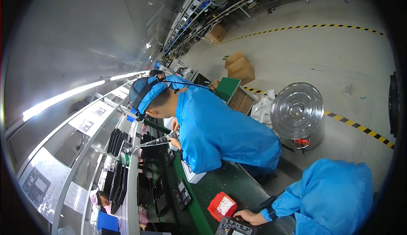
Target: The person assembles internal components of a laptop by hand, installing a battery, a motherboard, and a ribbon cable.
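Note:
At the lower edge, my right hand (251, 217), in a blue sleeve with a dark wristband, has its fingers curled at the upper edge of a black electronic device housing (233, 226). The picture's lower edge cuts off part of that housing. Just beyond it, beside my fingers, stands a red bin (215, 204) holding small white pieces (225, 206). My left hand is out of view. Another similar black device (182, 194) lies farther up on the green conveyor belt (191, 214).
A co-worker in a blue smock (224, 124) leans over the line ahead, hands at a pale strip (159, 141). A white box (193, 174) sits by that person. Shelves on the left hold black panels (120, 184). A lidded metal drum (296, 107) and cartons (240, 67) stand on the right.

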Action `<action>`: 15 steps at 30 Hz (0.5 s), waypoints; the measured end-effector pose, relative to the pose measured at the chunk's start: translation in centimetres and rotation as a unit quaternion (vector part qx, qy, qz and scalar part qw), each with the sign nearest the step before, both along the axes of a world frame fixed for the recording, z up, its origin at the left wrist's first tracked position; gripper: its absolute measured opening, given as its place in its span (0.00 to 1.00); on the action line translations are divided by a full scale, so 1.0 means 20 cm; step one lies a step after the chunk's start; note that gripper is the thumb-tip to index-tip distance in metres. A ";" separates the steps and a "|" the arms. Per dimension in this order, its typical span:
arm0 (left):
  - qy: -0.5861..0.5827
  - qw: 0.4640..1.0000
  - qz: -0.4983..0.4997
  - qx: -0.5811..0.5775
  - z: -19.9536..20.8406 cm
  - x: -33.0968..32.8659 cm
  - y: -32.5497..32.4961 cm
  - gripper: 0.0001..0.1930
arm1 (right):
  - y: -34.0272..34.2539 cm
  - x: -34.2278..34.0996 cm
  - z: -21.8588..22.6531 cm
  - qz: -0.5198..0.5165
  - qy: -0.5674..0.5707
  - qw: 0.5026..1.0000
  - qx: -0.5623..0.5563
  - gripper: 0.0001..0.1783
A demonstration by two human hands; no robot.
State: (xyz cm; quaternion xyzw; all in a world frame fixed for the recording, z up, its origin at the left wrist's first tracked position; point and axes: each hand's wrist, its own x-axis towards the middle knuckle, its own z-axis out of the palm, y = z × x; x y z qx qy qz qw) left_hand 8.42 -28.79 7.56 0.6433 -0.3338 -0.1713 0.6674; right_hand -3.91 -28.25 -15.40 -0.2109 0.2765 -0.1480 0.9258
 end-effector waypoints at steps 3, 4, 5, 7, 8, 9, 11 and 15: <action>0.027 0.999 0.022 -0.032 -0.04 -0.11 0.12 0.30 | 0.10 0.05 -0.05 0.055 -0.018 0.998 -0.038 0.13; 0.038 0.998 0.035 -0.044 -0.06 -0.15 0.19 0.30 | 0.13 -0.03 0.06 0.073 -0.021 0.996 -0.039 0.12; 0.051 0.996 0.054 -0.056 -0.08 -0.20 0.27 0.30 | 0.18 0.04 -0.09 0.074 -0.019 0.995 -0.060 0.12; 0.078 0.987 0.105 -0.093 -0.14 -0.30 0.44 0.31 | 0.24 -0.07 0.04 0.129 -0.039 0.991 -0.026 0.13; 0.092 0.977 0.153 -0.117 -0.19 -0.38 0.58 0.31 | 0.27 -0.05 0.00 0.172 -0.077 0.980 -0.065 0.12; 0.110 0.966 0.192 -0.134 -0.25 -0.47 0.71 0.31 | 0.33 -0.06 -0.06 0.205 -0.114 0.968 -0.092 0.11; 0.153 0.928 0.294 -0.168 -0.44 -0.76 1.04 0.31 | 0.28 -0.23 0.15 0.260 -0.095 0.952 -0.134 0.09; 0.219 0.796 0.520 -0.219 -0.68 -1.67 1.64 0.32 | 0.25 -0.22 0.10 0.313 -0.080 0.944 -0.060 0.09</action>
